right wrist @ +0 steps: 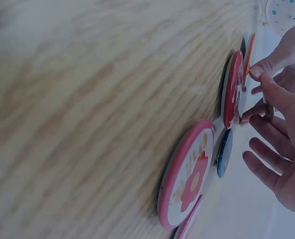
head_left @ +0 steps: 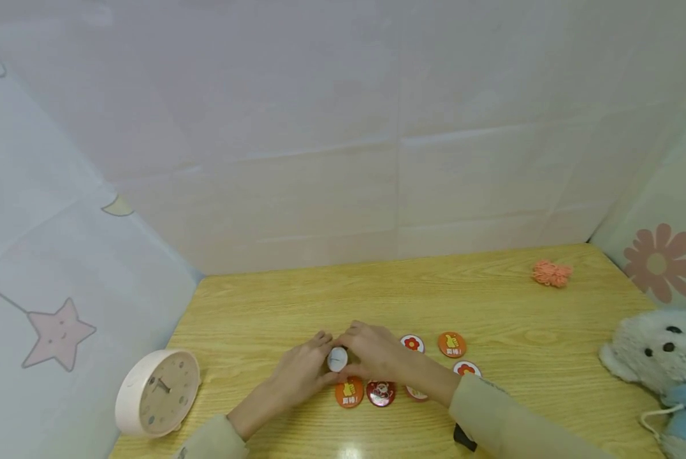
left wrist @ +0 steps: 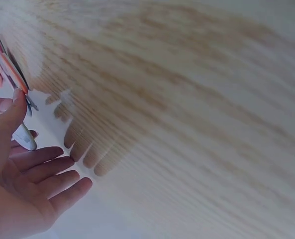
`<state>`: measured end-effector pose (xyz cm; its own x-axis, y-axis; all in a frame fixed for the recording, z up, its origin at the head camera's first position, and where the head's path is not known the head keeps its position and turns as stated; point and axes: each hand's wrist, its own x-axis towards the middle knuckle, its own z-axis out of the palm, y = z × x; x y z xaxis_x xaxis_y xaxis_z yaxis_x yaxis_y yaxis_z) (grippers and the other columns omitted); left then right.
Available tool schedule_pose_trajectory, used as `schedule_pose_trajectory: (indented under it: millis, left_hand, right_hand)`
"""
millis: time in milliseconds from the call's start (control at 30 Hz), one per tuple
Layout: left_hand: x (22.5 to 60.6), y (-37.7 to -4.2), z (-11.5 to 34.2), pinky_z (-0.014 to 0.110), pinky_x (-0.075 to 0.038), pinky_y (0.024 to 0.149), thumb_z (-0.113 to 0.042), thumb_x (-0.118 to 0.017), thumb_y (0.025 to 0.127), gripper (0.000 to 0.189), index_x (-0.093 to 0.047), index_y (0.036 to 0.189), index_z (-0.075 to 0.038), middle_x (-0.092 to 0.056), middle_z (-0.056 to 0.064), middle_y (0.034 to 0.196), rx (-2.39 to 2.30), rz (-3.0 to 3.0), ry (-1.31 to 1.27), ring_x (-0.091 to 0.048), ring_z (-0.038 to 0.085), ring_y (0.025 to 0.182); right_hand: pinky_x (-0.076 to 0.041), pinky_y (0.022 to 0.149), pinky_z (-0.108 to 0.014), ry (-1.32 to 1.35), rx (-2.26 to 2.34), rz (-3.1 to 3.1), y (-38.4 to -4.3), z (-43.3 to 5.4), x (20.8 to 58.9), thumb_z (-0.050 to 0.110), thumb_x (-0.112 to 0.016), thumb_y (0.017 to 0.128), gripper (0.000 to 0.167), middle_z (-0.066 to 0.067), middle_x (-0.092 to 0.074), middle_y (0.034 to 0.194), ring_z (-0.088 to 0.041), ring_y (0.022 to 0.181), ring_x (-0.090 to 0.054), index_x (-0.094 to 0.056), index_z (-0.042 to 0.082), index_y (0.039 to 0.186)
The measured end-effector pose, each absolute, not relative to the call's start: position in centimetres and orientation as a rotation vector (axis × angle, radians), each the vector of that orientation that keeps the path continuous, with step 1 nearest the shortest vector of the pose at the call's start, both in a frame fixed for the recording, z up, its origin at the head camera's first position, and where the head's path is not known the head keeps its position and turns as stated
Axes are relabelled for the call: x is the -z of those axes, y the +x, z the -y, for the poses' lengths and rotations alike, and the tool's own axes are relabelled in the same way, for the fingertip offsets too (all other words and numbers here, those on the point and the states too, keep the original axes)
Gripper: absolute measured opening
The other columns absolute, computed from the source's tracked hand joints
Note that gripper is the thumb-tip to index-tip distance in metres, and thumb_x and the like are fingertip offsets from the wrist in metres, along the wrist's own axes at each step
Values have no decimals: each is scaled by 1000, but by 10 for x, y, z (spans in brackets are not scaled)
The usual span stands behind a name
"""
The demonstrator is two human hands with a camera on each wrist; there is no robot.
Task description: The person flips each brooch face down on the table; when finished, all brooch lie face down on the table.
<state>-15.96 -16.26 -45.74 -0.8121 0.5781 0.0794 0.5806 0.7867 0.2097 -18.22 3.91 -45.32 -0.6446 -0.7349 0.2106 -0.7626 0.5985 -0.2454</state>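
Note:
Both hands meet over the table around a small white button badge with a thin dark line across its face. My left hand has its thumb and index finger at one side of the badge's edge, its other fingers stretched out in the left wrist view. From the opposite side, my right hand pinches it between thumb and forefinger. Just below the hands lie an orange thumbs-up badge and a dark red badge with a white-bearded figure. In the right wrist view, a pink-rimmed flower badge lies nearest.
Flower badges and a second orange badge lie right of the hands. A blue-edged badge shows in the right wrist view. A round clock stands left, a plush bear right, coral yarn at the back.

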Motion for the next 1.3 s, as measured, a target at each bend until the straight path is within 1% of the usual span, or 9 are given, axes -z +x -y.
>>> schedule_pose_trajectory:
  millis: [100, 200, 267, 333, 500, 867, 1000, 1200, 1300]
  left_hand:
    - [456, -161, 166, 52, -52, 90, -50, -69, 86, 72, -57, 131, 5, -50, 27, 137, 362, 2981, -973, -46, 43, 128]
    - [455, -163, 170, 53, -51, 90, -51, -69, 86, 71, -58, 130, 5, -48, 27, 139, 349, 2999, -976, -44, 44, 130]
    - [455, -164, 172, 53, -51, 91, -51, -69, 86, 71, -58, 128, 5, -48, 28, 139, 331, 3006, -969, -44, 45, 130]
    - [455, -164, 174, 53, -50, 92, -51, -68, 86, 70, -58, 128, 5, -48, 28, 139, 322, 3011, -963, -44, 46, 129]
    - [452, -161, 177, 55, -48, 94, -47, -70, 87, 69, -57, 129, 6, -46, 30, 139, 358, 3039, -928, -43, 48, 129]
    - [452, -157, 177, 56, -47, 95, -46, -68, 88, 67, -57, 128, 7, -47, 29, 139, 383, 3059, -905, -44, 46, 129]
    - [452, -157, 173, 56, -47, 95, -46, -67, 90, 67, -56, 130, 6, -47, 28, 140, 407, 3051, -896, -44, 47, 128]
    - [449, -160, 164, 54, -47, 95, -45, -67, 89, 68, -53, 133, 6, -48, 28, 139, 446, 3014, -923, -46, 47, 126]
    - [449, -163, 157, 53, -46, 98, -44, -68, 89, 66, -55, 131, 5, -49, 27, 138, 480, 2991, -934, -47, 44, 127]
  right_hand:
    - [-51, 94, -32, 1243, -544, 2739, -185, -38, 455, 51, -75, 80, 51, 0, -62, 121, -14, 114, -53, -69, 15, 116]
    - [-43, 104, -43, 1167, -650, 2774, -187, -37, 460, 50, -77, 79, 47, -6, -54, 134, -24, 130, -43, -71, 16, 111]
    - [-38, 108, -49, 1127, -693, 2789, -188, -35, 463, 49, -79, 78, 45, -8, -50, 139, -30, 136, -37, -71, 17, 109]
    - [-33, 110, -53, 1111, -695, 2790, -189, -33, 466, 47, -80, 78, 44, -10, -49, 142, -34, 138, -33, -72, 18, 110]
    - [-27, 113, -53, 1101, -632, 2791, -188, -29, 469, 42, -80, 78, 42, -11, -50, 140, -36, 137, -34, -73, 16, 110]
    - [-32, 111, -53, 1112, -519, 2850, -186, -28, 475, 44, -76, 82, 46, -7, -54, 136, -32, 135, -38, -70, 15, 117]
    - [-32, 112, -50, 1131, -561, 2872, -186, -34, 471, 42, -73, 85, 49, -7, -56, 136, -32, 135, -39, -68, 10, 122]
    - [-43, 104, -46, 1178, -694, 2873, -192, -69, 459, 34, -71, 90, 46, -8, -63, 127, -31, 128, -50, -64, 5, 125]
    - [-44, 104, -47, 1237, -708, 2846, -195, -87, 456, 29, -73, 89, 43, -8, -64, 125, -33, 125, -52, -65, 4, 123]
